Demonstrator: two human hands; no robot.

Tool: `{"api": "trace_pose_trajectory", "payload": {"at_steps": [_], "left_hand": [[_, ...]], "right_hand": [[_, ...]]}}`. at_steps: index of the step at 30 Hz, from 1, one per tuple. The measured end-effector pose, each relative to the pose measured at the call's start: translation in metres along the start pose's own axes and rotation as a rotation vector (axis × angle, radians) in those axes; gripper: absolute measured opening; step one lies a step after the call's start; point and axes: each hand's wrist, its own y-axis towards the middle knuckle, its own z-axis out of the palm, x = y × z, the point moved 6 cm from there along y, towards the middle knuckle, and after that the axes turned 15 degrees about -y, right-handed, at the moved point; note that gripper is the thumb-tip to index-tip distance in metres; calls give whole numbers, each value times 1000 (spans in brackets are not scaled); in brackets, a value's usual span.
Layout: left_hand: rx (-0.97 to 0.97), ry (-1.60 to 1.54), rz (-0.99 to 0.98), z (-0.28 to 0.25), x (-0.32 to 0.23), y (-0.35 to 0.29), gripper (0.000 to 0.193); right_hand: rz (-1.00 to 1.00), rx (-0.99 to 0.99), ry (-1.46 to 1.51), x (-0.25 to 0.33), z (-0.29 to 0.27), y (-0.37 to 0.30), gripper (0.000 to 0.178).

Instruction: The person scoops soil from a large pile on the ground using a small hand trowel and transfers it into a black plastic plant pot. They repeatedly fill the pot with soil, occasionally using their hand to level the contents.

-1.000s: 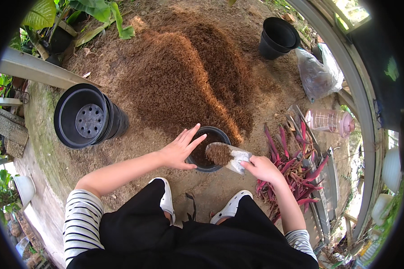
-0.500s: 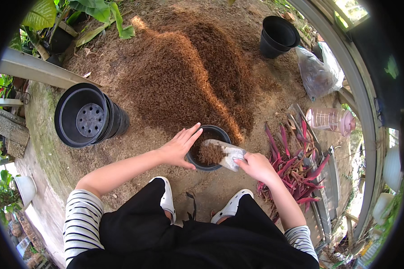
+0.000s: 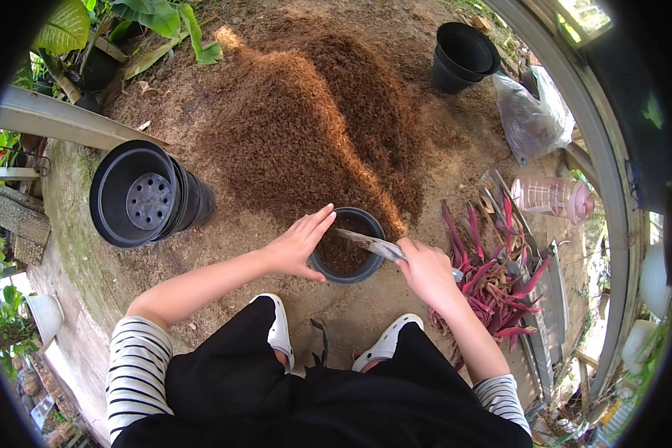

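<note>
A round black pot (image 3: pixel 364 273) stands on the ground in front of my feet, with loose brown fibre (image 3: pixel 342 257) inside it. My left hand (image 3: pixel 297 245) rests against the pot's left side, fingers stretched and thumb spread apart. From the right, my right hand (image 3: pixel 425 270) grips a pale scoop (image 3: pixel 373 243), its blade turned on edge over the pot's opening. Only a little dark residue shows on the blade. The scoop's handle is mostly hidden in my fingers. Just beyond the pot rises a large heap of brown fibre (image 3: pixel 276 134).
Stacked black pots (image 3: pixel 194 198) lie tipped at the left; another black pot (image 3: pixel 463 63) stands far right by a clear plastic bag (image 3: pixel 532 119). Red-purple leaf cuttings (image 3: pixel 493 291) are piled beside my right forearm, near a pink translucent jug (image 3: pixel 549 198). A metal post (image 3: pixel 67 116) juts in from the left.
My right hand has turned the scoop from flat to on edge, and the clump of fibre it carried has dropped into the pot. My left hand has stayed in place.
</note>
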Motion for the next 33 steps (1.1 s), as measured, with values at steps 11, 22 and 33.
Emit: {"api": "trace_pose_trajectory", "payload": {"at_steps": [11, 22, 33], "left_hand": [[-1, 3, -6, 1, 6, -3, 130], [8, 0, -26, 1, 7, -1, 128], [25, 17, -26, 0, 1, 0, 129]], "right_hand": [[442, -7, 390, -120, 55, -22, 27], [721, -234, 477, -124, 171, 7, 30], [750, 124, 1425, -81, 191, 15, 22]]}}
